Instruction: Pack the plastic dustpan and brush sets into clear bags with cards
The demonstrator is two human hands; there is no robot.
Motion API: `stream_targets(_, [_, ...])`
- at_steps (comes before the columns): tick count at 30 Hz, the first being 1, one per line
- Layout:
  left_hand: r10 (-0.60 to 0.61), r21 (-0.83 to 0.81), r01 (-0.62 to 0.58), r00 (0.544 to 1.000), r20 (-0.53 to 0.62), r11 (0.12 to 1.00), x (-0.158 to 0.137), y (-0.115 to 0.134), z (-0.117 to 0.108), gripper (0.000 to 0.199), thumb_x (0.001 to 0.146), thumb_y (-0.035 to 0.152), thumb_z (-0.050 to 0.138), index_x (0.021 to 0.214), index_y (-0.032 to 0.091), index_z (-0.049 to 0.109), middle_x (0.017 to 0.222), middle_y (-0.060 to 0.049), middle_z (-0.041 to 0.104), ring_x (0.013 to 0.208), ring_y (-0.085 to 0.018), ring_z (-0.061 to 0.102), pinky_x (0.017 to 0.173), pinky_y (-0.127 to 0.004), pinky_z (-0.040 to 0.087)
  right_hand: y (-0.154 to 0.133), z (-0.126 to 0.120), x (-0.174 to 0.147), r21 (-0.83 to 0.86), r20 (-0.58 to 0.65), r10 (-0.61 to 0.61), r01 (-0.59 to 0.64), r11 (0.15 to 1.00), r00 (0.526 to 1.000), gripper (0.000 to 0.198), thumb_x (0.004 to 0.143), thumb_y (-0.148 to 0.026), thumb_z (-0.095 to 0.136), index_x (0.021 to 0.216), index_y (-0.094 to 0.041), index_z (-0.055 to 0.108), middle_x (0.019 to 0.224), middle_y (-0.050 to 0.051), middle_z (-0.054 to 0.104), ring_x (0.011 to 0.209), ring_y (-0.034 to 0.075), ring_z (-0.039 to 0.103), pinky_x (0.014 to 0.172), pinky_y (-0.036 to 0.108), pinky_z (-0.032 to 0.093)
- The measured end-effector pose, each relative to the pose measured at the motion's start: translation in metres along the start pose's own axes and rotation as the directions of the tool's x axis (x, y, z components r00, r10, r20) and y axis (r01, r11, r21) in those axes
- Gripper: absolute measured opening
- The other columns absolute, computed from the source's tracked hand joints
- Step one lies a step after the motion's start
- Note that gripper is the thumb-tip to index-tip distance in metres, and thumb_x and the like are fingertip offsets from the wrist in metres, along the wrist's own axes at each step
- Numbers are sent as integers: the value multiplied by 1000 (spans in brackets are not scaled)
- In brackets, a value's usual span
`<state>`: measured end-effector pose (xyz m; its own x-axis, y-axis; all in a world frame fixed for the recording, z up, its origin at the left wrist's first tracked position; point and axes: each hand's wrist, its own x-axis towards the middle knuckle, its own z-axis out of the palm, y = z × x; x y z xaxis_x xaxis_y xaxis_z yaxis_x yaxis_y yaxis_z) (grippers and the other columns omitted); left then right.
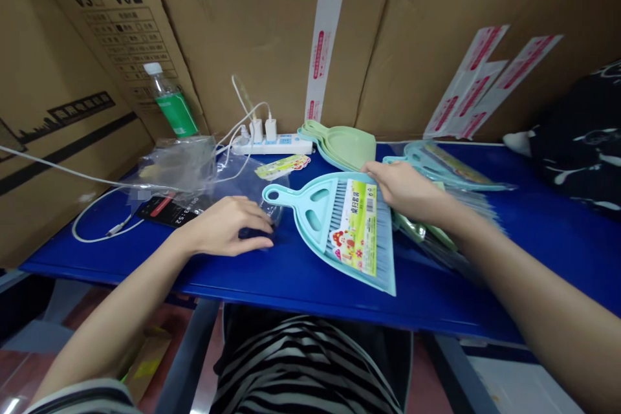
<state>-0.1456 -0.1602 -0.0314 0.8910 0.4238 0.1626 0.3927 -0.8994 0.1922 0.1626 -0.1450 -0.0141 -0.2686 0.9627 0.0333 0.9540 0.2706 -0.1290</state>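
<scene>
A light-blue dustpan [303,252] with a small brush [383,233] nested in it is in front of me on the blue table, its handle pointing left. A printed label card [356,229] lies across the bristles. My right hand [400,184] grips the far right edge of the dustpan, the fingertips partly hidden. My left hand [233,226] hovers palm down left of the handle, fingers apart and holding nothing. Just beyond it lies a clear plastic bag [272,207]. Several label cards [284,167] rest behind the dustpan.
Stacked green dustpans [352,145] sit at the back. Bagged blue dustpan sets [446,162] lie to the right. A power strip [286,143] with cables, a bottle [175,110] and a phone [167,209] are at the left. Cardboard boxes [272,32] wall the rear.
</scene>
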Motion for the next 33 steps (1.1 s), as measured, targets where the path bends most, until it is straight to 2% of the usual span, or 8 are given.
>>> stream_targets(2, [-3, -101, 5, 1000, 12, 995, 1, 3, 0, 27, 99, 36, 51, 91, 20, 71, 96, -4, 77, 87, -17, 70, 80, -28, 49, -1, 1, 0, -46, 16, -2, 3, 999, 1000, 32, 82, -2, 40, 97, -14, 65, 86, 11, 74, 75, 23, 67, 67, 27, 41])
stream_targets(4, [-102, -99, 99, 994, -29, 990, 2, 5, 3, 32, 100, 36, 46, 84, 19, 68, 86, -4, 74, 79, -16, 68, 75, -26, 49, -2, 2, -1, -87, 30, -9, 11, 996, 1000, 34, 82, -2, 39, 100, -12, 66, 84, 12, 74, 73, 24, 66, 67, 28, 40])
stream_targets(8, [-398, 184, 422, 904, -154, 888, 8, 5, 15, 30, 93, 45, 52, 86, 17, 62, 86, -7, 68, 80, -22, 65, 71, -31, 50, -1, 6, -4, -163, 7, 6, -5, 987, 1000, 36, 81, -4, 40, 103, -12, 67, 84, 13, 73, 71, 24, 65, 62, 28, 37])
stream_targets(11, [-522, 257, 522, 850, -73, 813, 14, 7, 21, 24, 89, 41, 57, 93, 17, 59, 93, -8, 66, 83, -24, 65, 71, -34, 51, -1, 9, -7, -187, -18, 6, -9, 982, 1000, 34, 80, -4, 40, 100, -15, 66, 82, 12, 73, 68, 23, 62, 57, 28, 33])
stream_targets(14, [-604, 242, 587, 797, -4, 772, 17, 10, 21, 13, 90, 30, 52, 92, 18, 57, 89, -6, 63, 78, -23, 65, 71, -35, 52, -3, 8, -9, -169, 39, 10, -3, 986, 999, 30, 82, -6, 39, 94, -17, 65, 80, 11, 72, 67, 22, 61, 58, 27, 33])
stream_targets(22, [-697, 231, 679, 717, -5, 697, 23, 10, 22, 16, 92, 27, 47, 102, 18, 57, 95, -7, 61, 79, -24, 65, 70, -35, 51, -11, -4, -12, -153, 177, 112, -85, 985, 978, 27, 86, -7, 41, 92, -16, 66, 82, 11, 71, 74, 23, 63, 60, 27, 35])
stream_targets(28, [-723, 212, 697, 685, 86, 685, 29, 11, 19, 14, 94, 17, 39, 92, 19, 53, 95, -7, 63, 86, -24, 66, 76, -36, 48, -12, -6, -13, -149, 213, 95, -63, 987, 972, 20, 90, -11, 45, 89, -16, 63, 81, 10, 71, 71, 21, 63, 60, 26, 36])
stream_targets(33, [-746, 160, 742, 665, -47, 651, 24, 10, 15, 9, 94, 18, 40, 91, 21, 48, 88, -5, 64, 79, -24, 65, 70, -34, 45, -11, -3, -14, -176, 229, 88, -48, 983, 969, 23, 90, -7, 41, 93, -16, 62, 87, 12, 71, 77, 22, 64, 62, 27, 35])
